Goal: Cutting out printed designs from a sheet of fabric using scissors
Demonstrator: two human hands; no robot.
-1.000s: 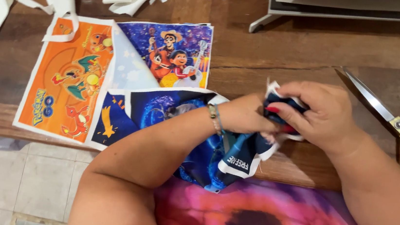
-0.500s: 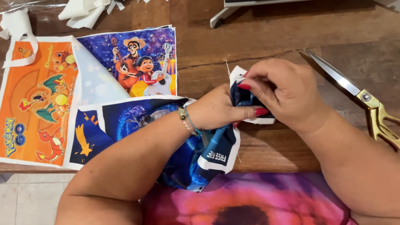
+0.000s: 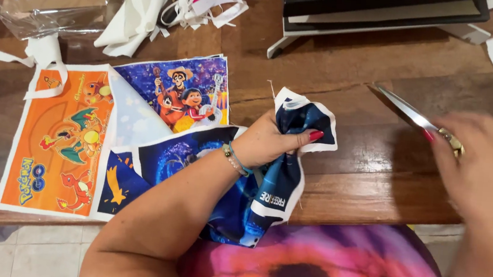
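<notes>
Two hands: left hand [image 3: 270, 144] fingers clench blue cloth [image 3: 282, 178]; right hand [image 3: 476, 163] blurred over scissors [image 3: 417, 119], grip unclear.

Glossy cloth [image 3: 281, 184], wood table [image 3: 348, 88], metal scissors [image 3: 408, 112].

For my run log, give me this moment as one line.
left hand: grips blue printed cloth | right hand: blurred, on scissors | wooden table: orange print, cartoon print

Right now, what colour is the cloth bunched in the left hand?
The cloth in the left hand is dark blue with white edging, clearest in the head view.
</notes>
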